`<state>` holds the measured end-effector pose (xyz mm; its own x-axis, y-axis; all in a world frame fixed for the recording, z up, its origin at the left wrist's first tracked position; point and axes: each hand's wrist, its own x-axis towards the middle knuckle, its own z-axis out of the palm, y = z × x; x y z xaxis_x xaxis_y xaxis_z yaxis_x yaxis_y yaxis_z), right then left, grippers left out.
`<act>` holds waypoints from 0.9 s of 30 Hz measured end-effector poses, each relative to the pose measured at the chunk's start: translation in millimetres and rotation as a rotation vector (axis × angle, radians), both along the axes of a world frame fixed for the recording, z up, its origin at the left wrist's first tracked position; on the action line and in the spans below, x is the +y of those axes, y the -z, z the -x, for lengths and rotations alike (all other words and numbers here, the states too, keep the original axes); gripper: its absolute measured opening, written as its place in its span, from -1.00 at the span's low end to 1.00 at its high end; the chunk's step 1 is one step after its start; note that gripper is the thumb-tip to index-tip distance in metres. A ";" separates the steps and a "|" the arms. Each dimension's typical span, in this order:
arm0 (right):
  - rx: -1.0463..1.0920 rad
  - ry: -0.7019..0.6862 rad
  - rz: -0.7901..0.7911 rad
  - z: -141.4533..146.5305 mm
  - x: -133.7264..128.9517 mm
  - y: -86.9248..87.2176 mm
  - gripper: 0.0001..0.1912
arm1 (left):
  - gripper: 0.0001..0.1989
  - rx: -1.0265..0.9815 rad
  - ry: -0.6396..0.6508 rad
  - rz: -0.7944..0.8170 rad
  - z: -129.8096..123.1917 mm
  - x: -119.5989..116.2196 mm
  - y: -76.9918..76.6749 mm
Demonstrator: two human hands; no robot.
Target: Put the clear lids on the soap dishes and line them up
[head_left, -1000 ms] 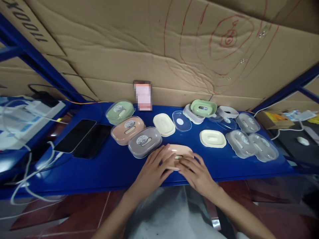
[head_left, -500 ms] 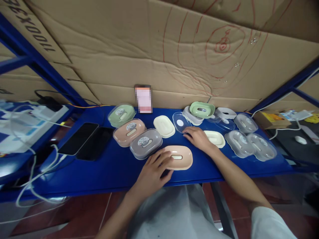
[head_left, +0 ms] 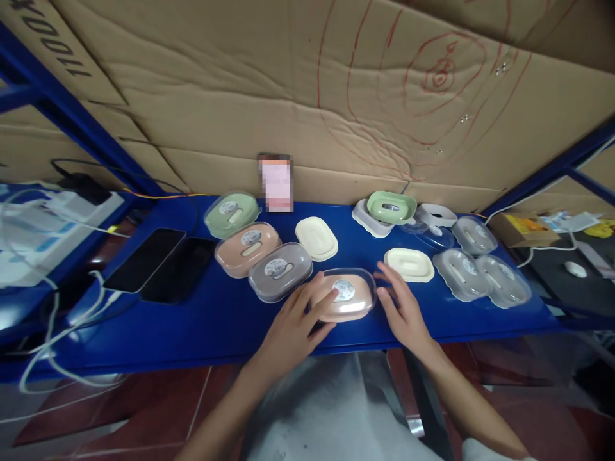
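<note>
A peach soap dish point(head_left: 343, 307) lies near the table's front edge, with a clear lid point(head_left: 358, 282) bearing a round label over it. At its left end is my left hand point(head_left: 298, 315), fingers spread, the fingertips touching the lid and dish. My right hand point(head_left: 403, 312) is at the right end of the lid, fingers apart and holding nothing. A cream insert point(head_left: 409, 265) lies just beyond my right hand, and another cream insert point(head_left: 317, 239) sits behind the dish. Left of it is a lidded grey dish point(head_left: 280, 272).
Lidded peach point(head_left: 247, 248) and green point(head_left: 232, 215) dishes stand at the left, beside two dark phones point(head_left: 145, 261) and white cables. Green point(head_left: 391, 207) and grey dish parts, loose lids and lidded grey dishes point(head_left: 462, 274) fill the right. Cardboard point(head_left: 216, 83) stands behind.
The clear lid that lay behind the dish is now over the peach dish. My right hand has come back toward the table's front edge, beside the lid. My left hand stays at the dish.
</note>
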<state>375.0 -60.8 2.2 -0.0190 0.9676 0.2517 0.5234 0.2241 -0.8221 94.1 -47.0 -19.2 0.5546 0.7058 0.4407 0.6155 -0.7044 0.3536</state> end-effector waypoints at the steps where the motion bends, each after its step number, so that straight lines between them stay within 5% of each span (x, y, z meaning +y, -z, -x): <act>1: -0.143 -0.040 -0.074 -0.3 -0.7 1.4 -0.44 | -0.37 0.001 -0.016 0.005 0.3 0.4 -0.3; 6: -0.558 -0.453 -0.255 4.1 3.2 8.0 -0.23 | -0.31 -0.035 -0.004 0.029 0.4 0.4 2.7; 11: -0.703 -0.448 -0.365 5.3 6.9 8.8 -0.16 | -0.26 -0.023 0.014 -0.007 -0.7 -1.6 7.8; 18: -0.752 -0.519 -0.358 4.2 15.6 -2.0 -0.29 | -0.25 -0.141 -0.048 0.154 2.9 -1.6 4.0; 27: -0.744 -0.424 -0.433 9.6 -0.2 10.8 -0.08 | -0.23 -0.023 -0.011 0.008 2.6 -4.8 10.2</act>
<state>365.4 -61.1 -8.6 -0.6452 0.6694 0.3683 0.6836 0.7210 -0.1129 91.6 -51.8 -29.5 0.5365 0.7153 0.4478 0.6149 -0.6948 0.3731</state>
